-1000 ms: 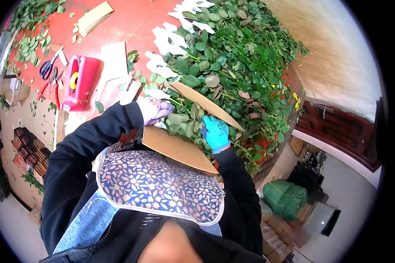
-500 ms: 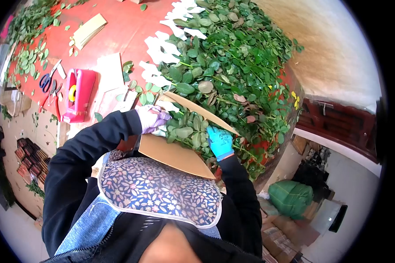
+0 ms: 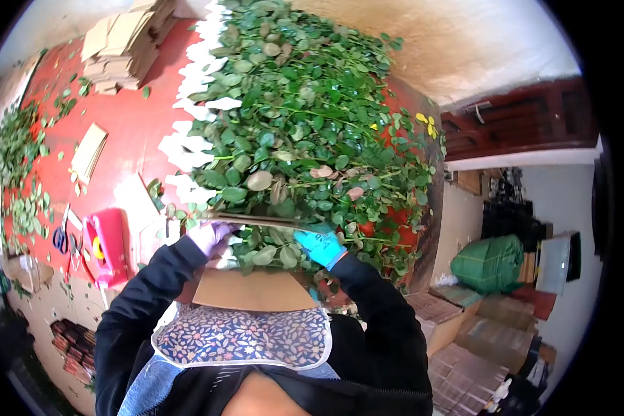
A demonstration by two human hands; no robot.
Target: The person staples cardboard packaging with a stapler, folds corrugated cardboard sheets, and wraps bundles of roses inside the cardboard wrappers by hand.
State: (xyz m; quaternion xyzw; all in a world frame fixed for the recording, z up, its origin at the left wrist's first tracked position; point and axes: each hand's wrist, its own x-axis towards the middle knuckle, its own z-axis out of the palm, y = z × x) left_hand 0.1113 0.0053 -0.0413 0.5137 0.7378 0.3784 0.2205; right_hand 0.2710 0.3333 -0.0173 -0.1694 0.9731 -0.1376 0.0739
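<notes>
A folded piece of brown cardboard (image 3: 255,290) lies open against the apron, its far panel standing nearly edge-on. Leafy green stems (image 3: 274,251) rest between the two panels, with white wrapping at their left end. My left hand (image 3: 211,238), in a purple glove, is closed on the left end of the far panel. At that panel's right end, my right hand (image 3: 321,248) in a blue glove grips the edge, its fingertips partly hidden and blurred. Just beyond lies a large heap of leafy stems (image 3: 291,132) with white wraps (image 3: 187,147) along its left side.
On the red table (image 3: 135,114) at left are a pink tape dispenser (image 3: 107,248), scissors (image 3: 62,236), red-handled pruners (image 3: 78,258) and cardboard pieces (image 3: 89,152). Stacked cardboard (image 3: 121,48) stands at the back. A green bundle (image 3: 489,263) and boxes (image 3: 464,374) are on the right.
The far cardboard panel has swung from slanted to nearly level across the view, both hands moving with it. The camera view has shifted, showing more of the table's back.
</notes>
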